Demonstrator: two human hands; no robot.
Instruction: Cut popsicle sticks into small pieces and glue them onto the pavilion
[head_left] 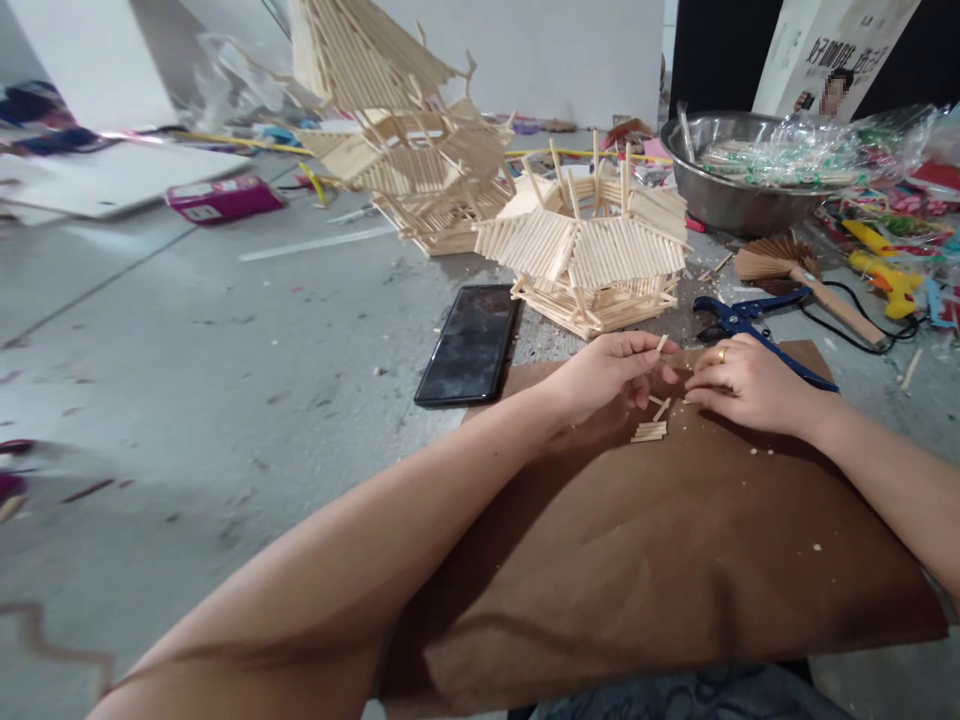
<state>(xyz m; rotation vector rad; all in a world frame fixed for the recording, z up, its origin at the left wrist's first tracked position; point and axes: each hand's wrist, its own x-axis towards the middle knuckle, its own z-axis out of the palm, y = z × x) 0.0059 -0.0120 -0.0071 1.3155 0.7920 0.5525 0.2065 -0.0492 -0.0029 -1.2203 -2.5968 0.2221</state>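
The left hand (611,372) pinches a short wooden stick (661,343) between curled fingertips, above the brown paper (637,560). At its three o'clock the right hand (742,385) rests palm-down, loosely curled; whether it grips anything, I cannot tell. A small stick pile (649,431) lies at six o'clock below them.

A short pale wooden stick piece (661,343) stands tilted above the brown paper sheet (675,560); a small stack of cut sticks (649,432) lies flat on that sheet.

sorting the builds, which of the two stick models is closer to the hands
The low, hexagon-roofed stick model, right behind the left hand and beside the phone. The taller tiered model stands farther back.
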